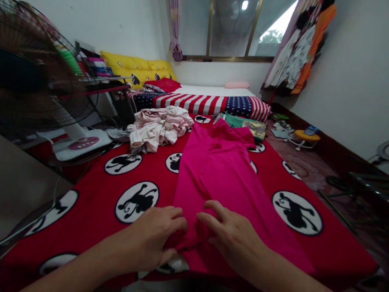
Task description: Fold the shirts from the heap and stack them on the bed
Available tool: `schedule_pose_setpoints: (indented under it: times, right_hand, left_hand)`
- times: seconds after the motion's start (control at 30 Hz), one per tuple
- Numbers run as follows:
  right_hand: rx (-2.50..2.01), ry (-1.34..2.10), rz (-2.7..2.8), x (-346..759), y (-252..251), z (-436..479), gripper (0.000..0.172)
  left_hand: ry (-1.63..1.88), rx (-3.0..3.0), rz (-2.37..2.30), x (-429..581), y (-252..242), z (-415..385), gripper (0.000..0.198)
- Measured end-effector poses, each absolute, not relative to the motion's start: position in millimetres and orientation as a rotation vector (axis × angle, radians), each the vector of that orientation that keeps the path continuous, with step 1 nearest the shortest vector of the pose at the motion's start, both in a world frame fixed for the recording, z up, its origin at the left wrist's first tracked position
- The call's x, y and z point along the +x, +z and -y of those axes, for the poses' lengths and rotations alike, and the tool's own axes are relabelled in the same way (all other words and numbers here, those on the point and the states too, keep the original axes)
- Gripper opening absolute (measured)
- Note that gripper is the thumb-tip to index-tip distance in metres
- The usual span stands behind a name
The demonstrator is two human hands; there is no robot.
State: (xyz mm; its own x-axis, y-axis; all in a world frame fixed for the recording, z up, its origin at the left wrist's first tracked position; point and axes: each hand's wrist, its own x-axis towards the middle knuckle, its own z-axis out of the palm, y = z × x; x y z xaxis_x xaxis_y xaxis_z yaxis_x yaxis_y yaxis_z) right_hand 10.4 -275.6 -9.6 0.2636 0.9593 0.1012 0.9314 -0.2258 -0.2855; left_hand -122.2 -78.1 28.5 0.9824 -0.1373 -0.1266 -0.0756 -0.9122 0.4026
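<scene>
1. My left hand [154, 237] is curled, with a bunched fold of the magenta garment [219, 170] pinched between fingers and thumb.
2. My right hand [234, 239] is open, fingers spread, resting on the cloth just beside my left.
3. Creased, the garment stretches ahead of my grip across a red monkey-print blanket [91, 194], beside a pale pink clothes pile [158, 129].

No readable text or labels.

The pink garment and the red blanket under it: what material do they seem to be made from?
The pink garment looks like a soft cotton knit: matte, with limp folds. The red blanket seems a matte woven or fleece fabric with printed circles; its exact fibre cannot be told.
</scene>
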Motion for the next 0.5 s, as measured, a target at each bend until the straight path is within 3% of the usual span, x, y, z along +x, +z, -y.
schedule_pose_setpoints:
  times: [0.1, 0.3, 0.43, 0.5]
  right_hand:
    - [-2.24, 0.215, 1.788, 16.5, -3.8, 275.2, 0.014]
    - [-2.202, 0.345, 1.763, 14.5, 31.4, 284.8, 0.013]
    - [-2.207, 0.63, 1.823, 14.5, 29.0, 286.5, 0.015]
    - [-2.172, 0.761, 1.851, 16.1, 22.4, 287.1, 0.02]
  left_hand:
    - [-0.246, 2.74, 0.137, -127.8, 30.2, 82.5, 0.023]
    - [-0.297, 2.708, 0.238, -123.4, 48.2, 83.3, 0.019]
    - [-0.423, 2.727, 0.339, -114.1, 54.9, 80.3, 0.006]
    - [-0.467, 2.702, 0.381, -99.7, 57.5, 77.0, 0.014]
